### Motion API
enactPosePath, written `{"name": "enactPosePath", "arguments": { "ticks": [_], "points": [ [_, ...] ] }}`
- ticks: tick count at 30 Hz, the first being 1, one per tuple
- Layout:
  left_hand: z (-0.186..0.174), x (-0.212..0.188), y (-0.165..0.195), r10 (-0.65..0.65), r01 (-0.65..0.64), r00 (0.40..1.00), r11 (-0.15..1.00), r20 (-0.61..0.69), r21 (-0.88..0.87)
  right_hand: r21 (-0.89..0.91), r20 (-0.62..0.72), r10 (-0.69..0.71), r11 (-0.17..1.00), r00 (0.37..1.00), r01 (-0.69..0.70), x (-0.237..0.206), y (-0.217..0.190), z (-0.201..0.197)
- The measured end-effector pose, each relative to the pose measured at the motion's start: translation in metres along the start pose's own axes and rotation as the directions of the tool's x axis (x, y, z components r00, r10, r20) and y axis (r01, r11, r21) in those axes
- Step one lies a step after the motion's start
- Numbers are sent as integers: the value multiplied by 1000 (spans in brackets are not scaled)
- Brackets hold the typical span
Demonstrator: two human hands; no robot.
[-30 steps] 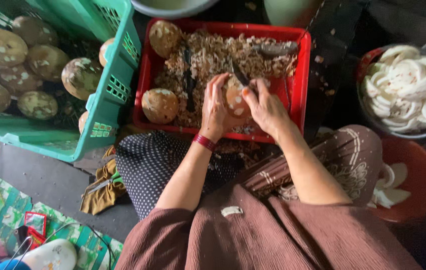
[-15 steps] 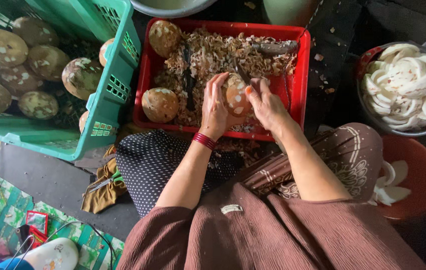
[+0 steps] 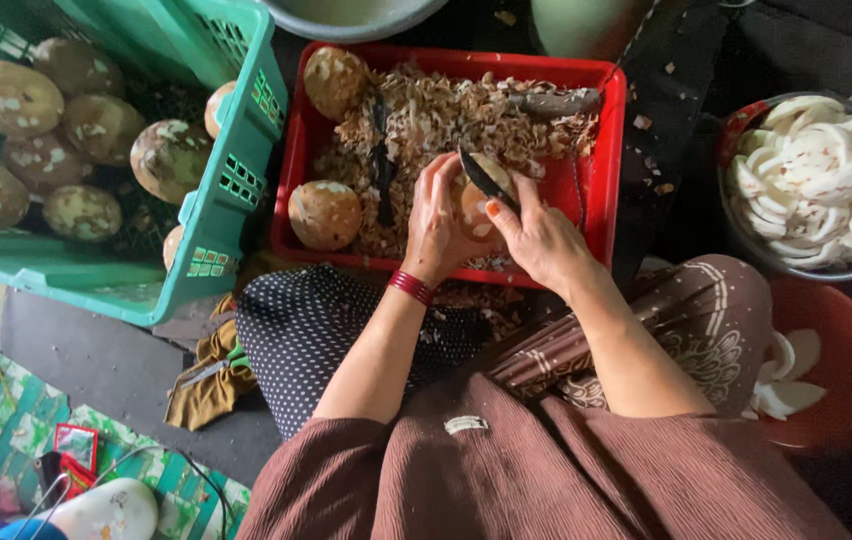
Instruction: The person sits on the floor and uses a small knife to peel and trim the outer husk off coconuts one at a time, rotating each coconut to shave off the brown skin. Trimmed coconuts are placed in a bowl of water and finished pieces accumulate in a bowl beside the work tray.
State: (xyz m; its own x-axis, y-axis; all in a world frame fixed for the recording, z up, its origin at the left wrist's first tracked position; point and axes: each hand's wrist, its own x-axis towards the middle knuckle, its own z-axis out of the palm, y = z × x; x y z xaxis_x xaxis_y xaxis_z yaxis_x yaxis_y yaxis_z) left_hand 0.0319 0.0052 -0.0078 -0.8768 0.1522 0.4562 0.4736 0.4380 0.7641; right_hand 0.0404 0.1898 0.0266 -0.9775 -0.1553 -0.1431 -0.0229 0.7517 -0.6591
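Observation:
My left hand (image 3: 438, 222) wraps around a round brown husked fruit (image 3: 473, 198) over the red tray (image 3: 594, 190). A red bangle circles that wrist. My right hand (image 3: 538, 238) grips a dark-bladed knife (image 3: 486, 180), its blade lying against the fruit's top. Brown peel shavings (image 3: 446, 110) fill the tray. Two more brown fruits (image 3: 324, 214) lie in the tray at its left side, and a second knife (image 3: 552, 102) rests on the shavings at the back right.
A green crate (image 3: 216, 190) at the left holds several brown fruits (image 3: 10, 98). A bowl of white peeled pieces (image 3: 814, 182) stands at the right, a red bowl (image 3: 836, 350) below it. My lap with patterned cloth is underneath. A grey basin (image 3: 346, 16) sits at the back.
The knife blade has shifted along the fruit's top and the fruit has turned slightly in my left hand. Both hands stay over the tray.

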Motion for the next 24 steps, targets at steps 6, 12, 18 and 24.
{"name": "enactPosePath", "arguments": {
  "ticks": [6, 12, 18, 24],
  "points": [
    [4, -7, -2, 97, -80, 995, 941, -37, 329, 258, 163, 373, 878, 913, -404, 15, 3, 8],
    [-3, 0, 8, 31, -29, 991, 999, -132, 18, 650, 336, 227, 646, 914, -399, 2, 7, 1],
    [-8, 13, -3, -186, 194, 981, 959, 56, -206, 223, -49, -160, 960, 986, 167, -6, 2, 4],
    [-10, 8, -8, -132, 135, 991, 977, 30, -165, -279, -13, -27, 960, 1000, 22, -16, -24, 8]
  ]
}}
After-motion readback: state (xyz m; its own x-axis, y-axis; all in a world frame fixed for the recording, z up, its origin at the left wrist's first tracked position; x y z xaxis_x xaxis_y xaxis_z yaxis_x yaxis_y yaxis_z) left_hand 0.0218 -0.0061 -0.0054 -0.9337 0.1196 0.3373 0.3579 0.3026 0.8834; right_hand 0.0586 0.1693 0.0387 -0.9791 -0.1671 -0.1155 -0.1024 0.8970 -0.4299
